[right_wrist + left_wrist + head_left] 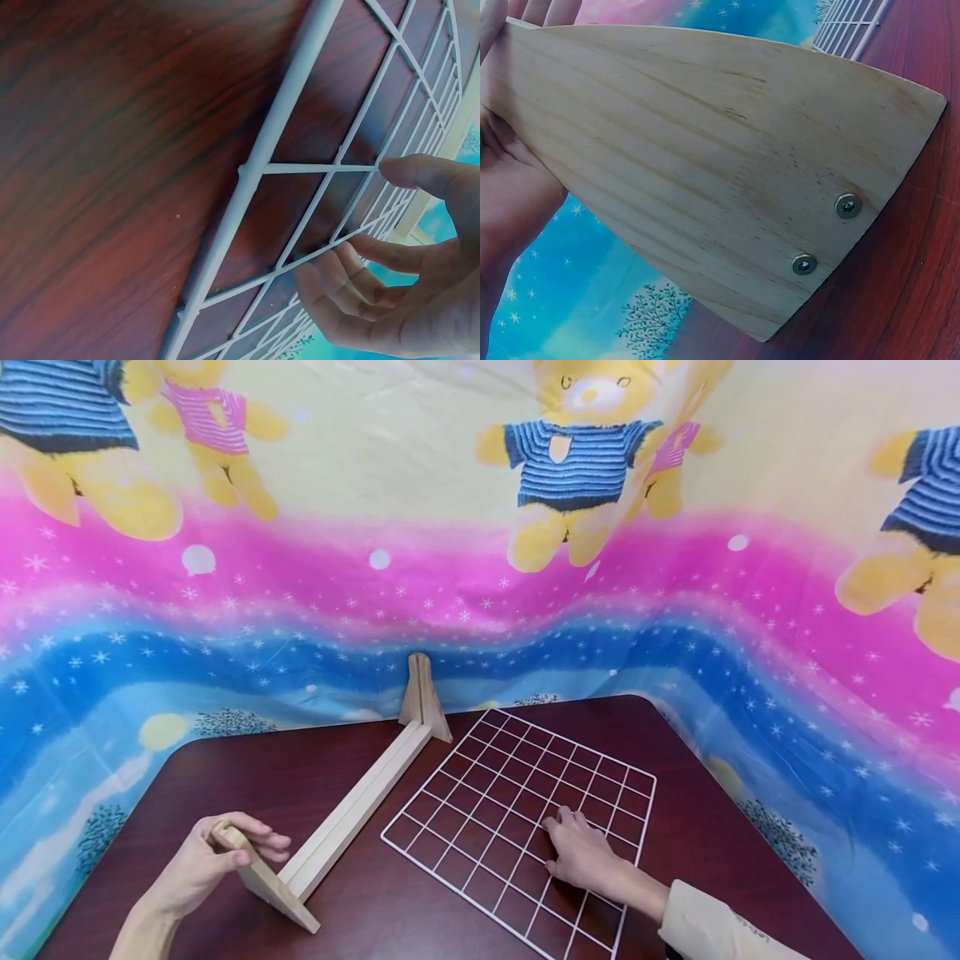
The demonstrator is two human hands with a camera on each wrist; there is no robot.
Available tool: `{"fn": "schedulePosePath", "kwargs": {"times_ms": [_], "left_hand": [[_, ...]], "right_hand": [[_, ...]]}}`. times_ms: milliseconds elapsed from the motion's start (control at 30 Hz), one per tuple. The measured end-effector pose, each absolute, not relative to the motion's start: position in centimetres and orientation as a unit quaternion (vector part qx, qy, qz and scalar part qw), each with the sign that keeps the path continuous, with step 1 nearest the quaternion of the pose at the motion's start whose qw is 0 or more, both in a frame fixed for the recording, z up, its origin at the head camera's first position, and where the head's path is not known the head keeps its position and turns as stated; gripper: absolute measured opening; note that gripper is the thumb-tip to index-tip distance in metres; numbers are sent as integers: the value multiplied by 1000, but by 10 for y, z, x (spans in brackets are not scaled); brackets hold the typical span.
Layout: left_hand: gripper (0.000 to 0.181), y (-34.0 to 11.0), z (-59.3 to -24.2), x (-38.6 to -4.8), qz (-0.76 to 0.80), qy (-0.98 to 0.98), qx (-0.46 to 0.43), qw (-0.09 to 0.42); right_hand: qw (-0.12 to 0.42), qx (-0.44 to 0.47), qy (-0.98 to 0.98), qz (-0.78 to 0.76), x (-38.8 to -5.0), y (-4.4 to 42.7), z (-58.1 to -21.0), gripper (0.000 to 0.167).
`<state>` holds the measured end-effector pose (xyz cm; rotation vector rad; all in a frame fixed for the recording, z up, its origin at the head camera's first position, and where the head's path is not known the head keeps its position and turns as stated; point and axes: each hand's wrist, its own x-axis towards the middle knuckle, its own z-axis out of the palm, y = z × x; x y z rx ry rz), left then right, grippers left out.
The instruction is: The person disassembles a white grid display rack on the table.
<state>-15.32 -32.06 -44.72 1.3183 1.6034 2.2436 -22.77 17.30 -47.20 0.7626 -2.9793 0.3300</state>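
A wooden stand stands on the table: a long grooved crossbar [360, 810] joins two tapered end boards. My left hand [217, 860] grips the top of the near end board [705, 150], thumb on one side and fingers on the other. Two metal bolts [847, 205] show low on that board's outer face. The far end board [423, 697], upright, has a groove down its middle. To the right lies a white wire grid panel [486, 796]. My right hand [583, 853] is over its right part, with bent fingers and thumb [412, 171] holding its wires.
The dark red-brown table [247, 777] has rounded far corners. Behind and on both sides hangs a curtain [360, 468] printed with teddy bears and snowflakes. The far end board stands close to this curtain.
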Motion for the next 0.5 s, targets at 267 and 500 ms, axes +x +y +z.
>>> {"fn": "schedulePosePath", "kwargs": {"times_ms": [267, 500], "left_hand": [[32, -319, -447, -151, 734, 521, 435, 37], [32, -315, -447, -148, 733, 535, 420, 23]], "right_hand": [[20, 263, -958, 108, -230, 176, -471, 52], [19, 276, -956, 101, -230, 180, -471, 53]]}}
